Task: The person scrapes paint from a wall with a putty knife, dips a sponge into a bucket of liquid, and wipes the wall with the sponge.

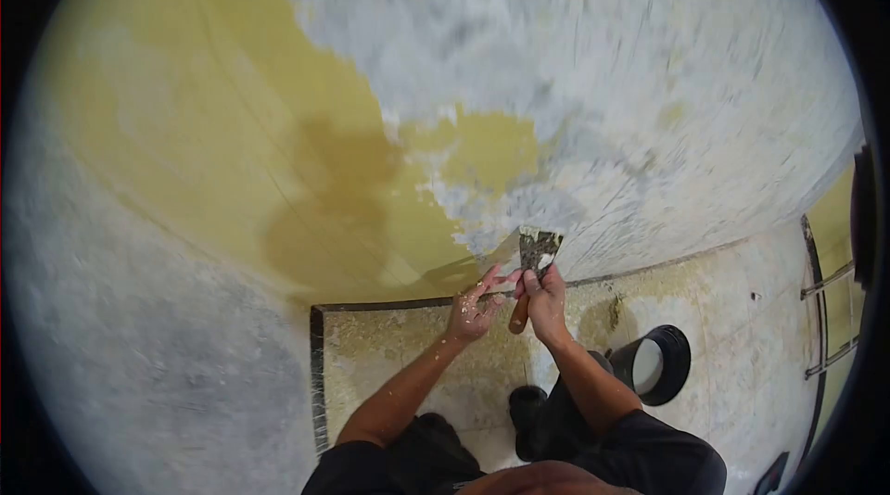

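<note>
My right hand (546, 302) is closed around a scraper (540, 249) with a wooden handle that sticks out below the grip. Its wide, dark blade points up toward the wall and carries pale, crusty residue along the edge and a white dab lower down. Just left of it, my left hand (476, 312) has its fingers apart, their tips close to the scraper. Pale flecks cling to the left hand and forearm. In front is the wall (334, 208), with yellow paint on its left part and bare, scraped grey-white surface on the right.
A black bucket (683, 361) with whitish contents stands on the floor right of my legs. Small yellowish scrapings litter the floor (371, 347) along the wall base, which has a dark border strip (408, 304). Metal bars (828, 280) show at the far right.
</note>
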Motion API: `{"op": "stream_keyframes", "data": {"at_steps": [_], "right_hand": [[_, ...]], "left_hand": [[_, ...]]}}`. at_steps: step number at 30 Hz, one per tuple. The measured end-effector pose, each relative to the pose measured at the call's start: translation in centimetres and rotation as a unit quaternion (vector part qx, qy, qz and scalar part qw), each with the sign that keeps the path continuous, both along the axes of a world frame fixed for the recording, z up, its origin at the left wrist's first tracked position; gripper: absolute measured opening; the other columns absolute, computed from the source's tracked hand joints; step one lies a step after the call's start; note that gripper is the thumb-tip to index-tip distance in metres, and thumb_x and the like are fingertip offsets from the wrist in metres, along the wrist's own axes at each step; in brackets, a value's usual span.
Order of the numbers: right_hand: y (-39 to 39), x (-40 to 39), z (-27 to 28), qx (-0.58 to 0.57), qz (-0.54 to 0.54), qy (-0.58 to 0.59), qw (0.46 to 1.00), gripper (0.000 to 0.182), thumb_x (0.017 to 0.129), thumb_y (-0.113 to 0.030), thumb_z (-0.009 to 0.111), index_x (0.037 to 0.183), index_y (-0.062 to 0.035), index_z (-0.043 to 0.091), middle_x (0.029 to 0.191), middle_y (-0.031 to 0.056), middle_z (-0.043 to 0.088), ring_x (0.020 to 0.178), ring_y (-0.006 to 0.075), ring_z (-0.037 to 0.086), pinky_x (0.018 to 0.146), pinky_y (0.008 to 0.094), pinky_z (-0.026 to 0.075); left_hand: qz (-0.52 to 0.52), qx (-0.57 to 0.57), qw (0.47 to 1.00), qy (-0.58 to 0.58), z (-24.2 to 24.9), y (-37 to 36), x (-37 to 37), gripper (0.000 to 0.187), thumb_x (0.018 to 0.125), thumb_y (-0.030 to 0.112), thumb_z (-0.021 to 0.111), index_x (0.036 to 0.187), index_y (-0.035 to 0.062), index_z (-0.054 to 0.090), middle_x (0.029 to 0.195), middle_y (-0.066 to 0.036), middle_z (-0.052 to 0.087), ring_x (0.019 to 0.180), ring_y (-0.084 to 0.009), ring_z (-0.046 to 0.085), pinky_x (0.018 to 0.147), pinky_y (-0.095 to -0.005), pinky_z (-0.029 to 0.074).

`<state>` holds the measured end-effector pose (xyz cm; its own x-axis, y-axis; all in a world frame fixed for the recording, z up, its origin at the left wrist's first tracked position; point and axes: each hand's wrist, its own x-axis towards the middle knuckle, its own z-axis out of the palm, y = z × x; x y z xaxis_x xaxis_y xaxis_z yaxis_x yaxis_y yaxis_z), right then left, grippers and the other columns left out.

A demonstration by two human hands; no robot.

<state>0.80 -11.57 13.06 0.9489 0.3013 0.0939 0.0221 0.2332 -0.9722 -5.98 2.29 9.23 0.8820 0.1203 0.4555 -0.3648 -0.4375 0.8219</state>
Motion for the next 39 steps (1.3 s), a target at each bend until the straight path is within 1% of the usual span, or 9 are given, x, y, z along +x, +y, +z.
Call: {"op": "stream_keyframes", "data": {"at_steps": [5, 7, 10, 15, 18, 20, 22, 26, 39], "right_hand": [[-1.0, -4.4, 12.4, 0.056, 0.023, 0.215, 0.975, 0.01, 0.098, -0.009, 0.044, 0.106, -0.0042, 0.047, 0.079, 0.0065, 0.058, 0.058, 0.0164, 0.057, 0.051, 0.0318, 0.051], [-1.4, -4.2, 18.6, 0.053, 0.049, 0.358, 0.931, 0.013, 0.099, -0.018, 0.044, 0.106, -0.0062, 0.045, 0.077, 0.0055, 0.055, 0.055, 0.016, 0.055, 0.048, 0.0318, 0.049], [-1.9, -4.7, 25.7, 0.108, 0.063, 0.483, 0.867, 0.016, 0.1, -0.023, 0.043, 0.106, -0.0083, 0.044, 0.076, 0.0046, 0.052, 0.051, 0.0155, 0.051, 0.044, 0.0304, 0.047], [-1.2, -3.9, 36.5, 0.133, 0.072, 0.511, 0.846, 0.02, 0.101, -0.031, 0.042, 0.102, -0.0121, 0.048, 0.071, 0.0034, 0.052, 0.047, 0.0141, 0.047, 0.038, 0.0292, 0.041], [-0.2, -4.6, 38.2, 0.098, 0.06, 0.513, 0.851, 0.029, 0.1, -0.038, 0.041, 0.096, -0.0111, 0.051, 0.064, 0.0038, 0.051, 0.047, 0.0153, 0.048, 0.039, 0.0298, 0.041], [1.3, -3.4, 35.0, 0.255, 0.146, 0.6, 0.744, 0.034, 0.1, -0.039, 0.038, 0.092, -0.0077, 0.05, 0.071, 0.006, 0.055, 0.048, 0.0166, 0.049, 0.041, 0.0309, 0.044], [2.8, -3.1, 35.2, 0.255, 0.096, 0.628, 0.729, 0.038, 0.1, -0.041, 0.037, 0.088, -0.0069, 0.049, 0.07, 0.0068, 0.054, 0.049, 0.0179, 0.049, 0.043, 0.0319, 0.044], [4.0, -1.2, 35.9, 0.254, 0.033, 0.664, 0.703, 0.045, 0.099, -0.044, 0.036, 0.077, -0.0047, 0.045, 0.065, 0.0075, 0.049, 0.05, 0.0201, 0.047, 0.045, 0.033, 0.044], [8.8, 2.2, 37.4, 0.39, -0.015, 0.653, 0.649, 0.038, 0.101, -0.033, 0.034, 0.075, -0.0058, 0.038, 0.059, 0.0057, 0.039, 0.041, 0.0131, 0.033, 0.035, 0.0261, 0.032]], "left_hand": [[-0.053, -0.419, 0.874, 0.241, 11.0, -2.0, -2.0, 0.055, 0.094, 0.023, 0.059, 0.142, 0.0045, 0.039, 0.124, -0.01, 0.059, 0.097, -0.0149, 0.062, 0.087, -0.0331, 0.048], [-0.079, -0.576, 0.743, 0.332, 19.8, -1.9, -1.0, 0.052, 0.097, 0.03, 0.053, 0.141, 0.0074, 0.036, 0.114, -0.005, 0.059, 0.082, -0.0163, 0.061, 0.073, -0.033, 0.051], [0.006, -0.415, 0.791, 0.45, 29.2, -3.6, -2.2, 0.053, 0.098, 0.033, 0.051, 0.142, 0.0103, 0.034, 0.103, -0.002, 0.058, 0.074, -0.0114, 0.057, 0.065, -0.0272, 0.048], [0.043, -0.526, 0.707, 0.47, 40.8, -4.6, -2.1, 0.05, 0.095, 0.026, 0.058, 0.14, 0.0143, 0.039, 0.078, 0.006, 0.052, 0.061, -0.0064, 0.047, 0.057, -0.0217, 0.043], [0.067, -0.539, 0.702, 0.462, 44.1, -4.3, -3.2, 0.035, 0.092, 0.027, 0.063, 0.124, 0.0168, 0.051, 0.07, 0.008, 0.042, 0.061, -0.0053, 0.041, 0.057, -0.0228, 0.041], [0.077, -0.545, 0.691, 0.469, 45.1, -3.4, -1.3, 0.034, 0.09, 0.027, 0.066, 0.119, 0.0174, 0.053, 0.069, 0.009, 0.039, 0.062, -0.0053, 0.04, 0.058, -0.0232, 0.041], [0.048, -0.466, 0.74, 0.482, 44.9, -2.6, -1.2, 0.037, 0.085, 0.033, 0.071, 0.111, 0.0194, 0.05, 0.089, 0.006, 0.051, 0.08, -0.0112, 0.051, 0.067, -0.0356, 0.047], [0.1, -0.506, 0.708, 0.483, 47.4, -3.5, -1.8, 0.049, 0.079, 0.026, 0.076, 0.116, 0.0237, 0.045, 0.11, 0.002, 0.052, 0.098, -0.0197, 0.056, 0.076, -0.0468, 0.048], [-0.002, -0.613, 0.682, 0.4, 47.0, 2.1, 1.1, 0.044, 0.081, 0.009, 0.068, 0.117, 0.0233, 0.047, 0.092, 0.005, 0.055, 0.07, -0.0148, 0.054, 0.062, -0.0375, 0.044]]}}
